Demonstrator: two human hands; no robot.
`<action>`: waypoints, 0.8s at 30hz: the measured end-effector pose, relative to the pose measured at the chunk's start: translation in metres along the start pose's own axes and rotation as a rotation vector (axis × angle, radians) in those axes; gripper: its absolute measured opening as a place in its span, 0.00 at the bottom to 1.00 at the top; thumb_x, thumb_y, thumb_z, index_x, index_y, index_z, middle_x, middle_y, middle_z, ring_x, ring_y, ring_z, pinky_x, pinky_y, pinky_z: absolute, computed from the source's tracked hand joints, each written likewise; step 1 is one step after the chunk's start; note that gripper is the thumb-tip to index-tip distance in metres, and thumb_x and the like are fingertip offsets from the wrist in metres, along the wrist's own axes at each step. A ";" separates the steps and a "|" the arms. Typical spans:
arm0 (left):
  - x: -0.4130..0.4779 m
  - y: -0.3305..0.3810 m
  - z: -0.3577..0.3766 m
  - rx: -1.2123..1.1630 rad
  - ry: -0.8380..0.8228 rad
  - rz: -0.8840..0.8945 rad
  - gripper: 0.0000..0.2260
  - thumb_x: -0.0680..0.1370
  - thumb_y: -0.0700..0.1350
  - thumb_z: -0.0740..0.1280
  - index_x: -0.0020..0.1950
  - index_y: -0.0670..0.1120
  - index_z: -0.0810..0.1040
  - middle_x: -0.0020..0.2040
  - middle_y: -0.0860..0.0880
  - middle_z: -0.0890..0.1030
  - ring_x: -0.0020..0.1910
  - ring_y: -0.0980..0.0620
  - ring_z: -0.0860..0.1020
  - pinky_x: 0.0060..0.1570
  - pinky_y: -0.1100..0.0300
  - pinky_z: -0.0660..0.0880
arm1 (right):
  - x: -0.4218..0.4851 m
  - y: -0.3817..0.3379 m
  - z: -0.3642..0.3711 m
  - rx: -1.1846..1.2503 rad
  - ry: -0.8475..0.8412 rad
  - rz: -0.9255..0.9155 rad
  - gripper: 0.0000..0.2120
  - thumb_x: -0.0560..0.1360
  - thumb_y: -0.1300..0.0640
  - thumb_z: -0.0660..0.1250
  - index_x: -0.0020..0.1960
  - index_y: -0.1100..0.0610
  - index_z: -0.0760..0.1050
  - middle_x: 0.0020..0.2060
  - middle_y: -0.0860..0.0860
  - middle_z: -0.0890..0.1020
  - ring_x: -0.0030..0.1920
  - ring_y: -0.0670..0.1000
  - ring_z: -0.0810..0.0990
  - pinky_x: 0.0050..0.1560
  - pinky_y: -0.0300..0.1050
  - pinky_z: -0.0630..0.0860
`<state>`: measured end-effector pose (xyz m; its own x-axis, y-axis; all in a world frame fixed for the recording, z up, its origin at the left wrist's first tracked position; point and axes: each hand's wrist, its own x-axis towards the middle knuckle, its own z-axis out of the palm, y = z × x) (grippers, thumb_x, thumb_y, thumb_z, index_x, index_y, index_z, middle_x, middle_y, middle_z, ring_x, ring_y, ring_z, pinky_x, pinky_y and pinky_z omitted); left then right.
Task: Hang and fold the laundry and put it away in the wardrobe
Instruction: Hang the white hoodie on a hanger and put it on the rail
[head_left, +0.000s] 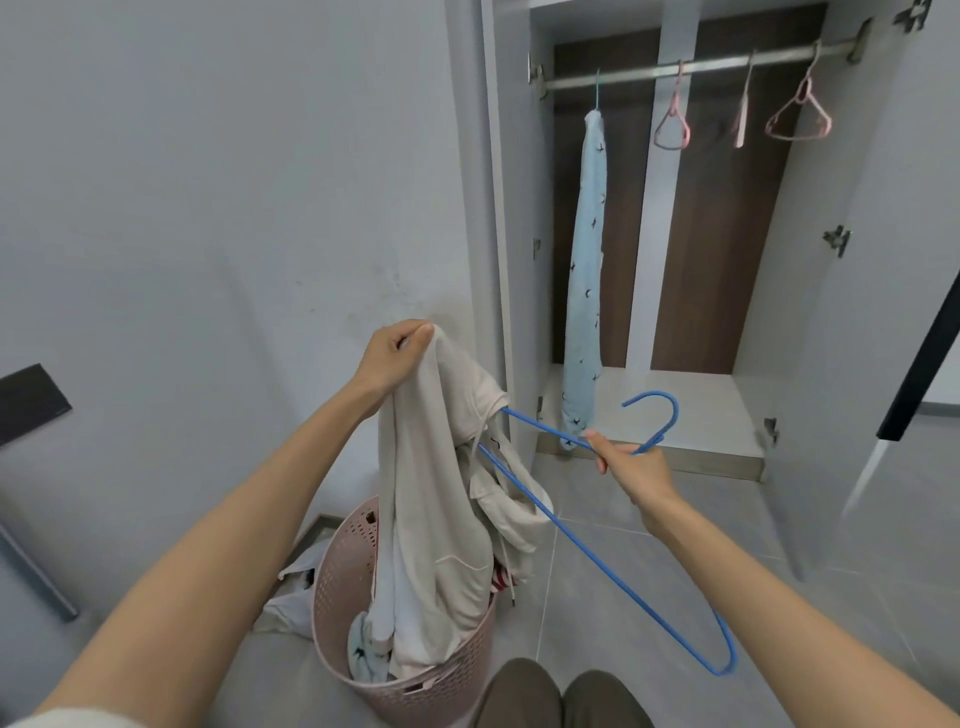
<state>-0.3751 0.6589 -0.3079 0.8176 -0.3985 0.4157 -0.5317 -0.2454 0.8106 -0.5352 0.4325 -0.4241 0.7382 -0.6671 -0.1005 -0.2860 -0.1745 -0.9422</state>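
Note:
My left hand (390, 357) grips the top of a cream hooded garment (441, 499) and holds it up above the pink laundry basket (337, 571). My right hand (631, 467) holds a blue wire hanger (597, 558) near its hook. One end of the hanger is pushed into the garment's opening. The garment's lower part hangs down into the basket among other clothes. The wardrobe (675, 405) stands open ahead, with a light blue patterned garment (587, 270) hanging from its rail (701, 66).
Three pink hangers (800, 111) hang bare on the rail to the right. A white plastic bag (293, 597) lies on the floor left of the basket, by the wall. The open wardrobe door (883, 312) is on the right. My knees show at the bottom edge.

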 end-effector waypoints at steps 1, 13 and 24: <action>-0.002 0.000 -0.003 0.009 -0.011 0.015 0.13 0.81 0.41 0.60 0.36 0.49 0.73 0.31 0.62 0.72 0.31 0.68 0.70 0.36 0.76 0.65 | -0.001 0.001 0.000 0.003 -0.037 0.004 0.27 0.71 0.37 0.67 0.24 0.53 0.65 0.18 0.44 0.61 0.23 0.45 0.60 0.29 0.39 0.59; -0.026 0.004 -0.038 0.018 -0.129 0.094 0.10 0.81 0.45 0.61 0.47 0.44 0.79 0.39 0.61 0.77 0.37 0.67 0.71 0.40 0.77 0.65 | -0.008 -0.008 0.032 0.148 -0.182 -0.057 0.25 0.72 0.35 0.65 0.28 0.49 0.59 0.22 0.45 0.62 0.20 0.38 0.67 0.34 0.38 0.60; -0.042 0.009 -0.052 0.190 -0.054 0.209 0.06 0.79 0.40 0.65 0.45 0.50 0.80 0.37 0.56 0.71 0.37 0.67 0.72 0.42 0.74 0.64 | -0.018 -0.036 0.055 0.221 -0.051 -0.175 0.25 0.74 0.42 0.66 0.25 0.54 0.65 0.19 0.45 0.66 0.23 0.43 0.63 0.32 0.40 0.62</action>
<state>-0.4027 0.7192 -0.2968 0.6753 -0.5032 0.5392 -0.7238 -0.3120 0.6154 -0.5040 0.4907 -0.4060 0.7962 -0.6022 0.0592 -0.0153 -0.1178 -0.9929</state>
